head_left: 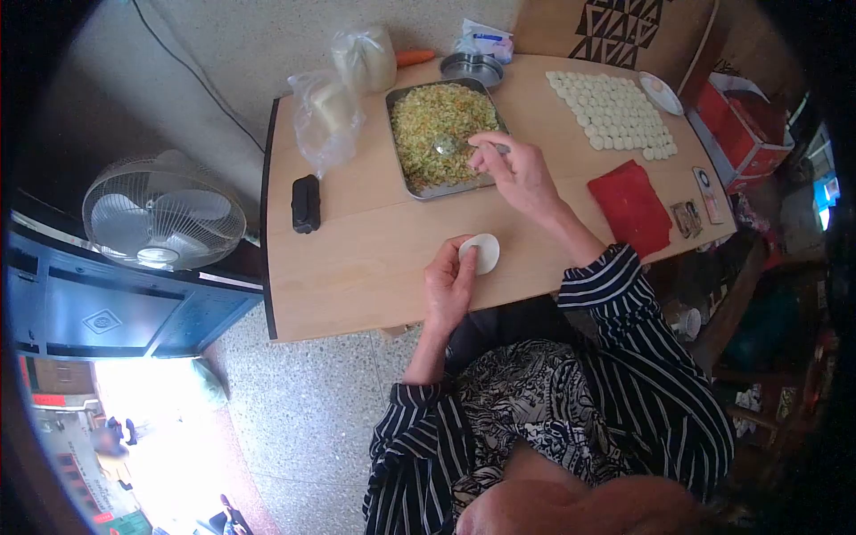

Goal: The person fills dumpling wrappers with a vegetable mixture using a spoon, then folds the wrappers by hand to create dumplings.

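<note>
My left hand [448, 283] rests near the table's front edge and holds a round white dough wrapper [484, 252] in its fingers. My right hand [514, 168] grips a metal spoon [450, 145] whose bowl dips into the shredded yellow-green filling in a rectangular steel tray [399, 159]. To the right, several small round dough pieces [613, 113] lie in rows on the wooden table [357, 259].
A red cloth [631, 207] and small cards [697, 207] lie at the table's right. A black box [306, 203], plastic bags [328, 116], a carrot [414, 58], a steel lid [471, 67] and a small white dish [662, 91] are also on it. A fan [163, 212] stands on the left.
</note>
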`<state>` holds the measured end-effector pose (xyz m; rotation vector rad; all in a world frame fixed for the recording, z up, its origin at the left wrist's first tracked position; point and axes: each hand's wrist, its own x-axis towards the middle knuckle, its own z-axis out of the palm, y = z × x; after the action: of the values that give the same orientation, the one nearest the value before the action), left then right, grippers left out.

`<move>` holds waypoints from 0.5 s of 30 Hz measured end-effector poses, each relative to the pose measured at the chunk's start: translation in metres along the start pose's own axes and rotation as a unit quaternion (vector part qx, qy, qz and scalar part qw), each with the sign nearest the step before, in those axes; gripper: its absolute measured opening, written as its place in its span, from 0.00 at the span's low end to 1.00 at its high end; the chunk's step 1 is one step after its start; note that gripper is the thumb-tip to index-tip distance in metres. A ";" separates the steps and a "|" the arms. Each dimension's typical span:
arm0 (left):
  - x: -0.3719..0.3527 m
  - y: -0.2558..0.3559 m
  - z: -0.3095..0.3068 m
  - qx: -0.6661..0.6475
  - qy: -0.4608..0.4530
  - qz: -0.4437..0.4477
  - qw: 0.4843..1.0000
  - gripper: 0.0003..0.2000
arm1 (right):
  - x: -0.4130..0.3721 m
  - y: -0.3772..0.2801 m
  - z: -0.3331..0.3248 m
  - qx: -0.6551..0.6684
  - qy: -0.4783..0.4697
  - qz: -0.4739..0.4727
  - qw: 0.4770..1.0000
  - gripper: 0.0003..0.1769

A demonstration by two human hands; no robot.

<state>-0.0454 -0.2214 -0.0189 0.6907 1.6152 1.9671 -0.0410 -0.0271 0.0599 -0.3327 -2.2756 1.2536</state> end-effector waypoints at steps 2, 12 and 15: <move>0.002 -0.005 0.002 0.016 0.001 0.010 1.000 0.10 | -0.006 -0.005 0.001 0.016 -0.005 -0.007 1.000 0.14; 0.007 0.032 -0.012 0.288 -0.002 0.083 0.954 0.12 | -0.017 0.016 0.005 0.001 0.000 0.035 0.999 0.13; 0.012 0.066 -0.020 0.398 0.048 0.293 0.868 0.13 | -0.018 0.009 0.004 0.013 0.035 0.027 0.999 0.13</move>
<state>-0.0715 -0.2389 0.0441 1.5663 2.5278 1.6284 -0.0286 -0.0332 0.0441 -0.4249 -2.2017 1.2780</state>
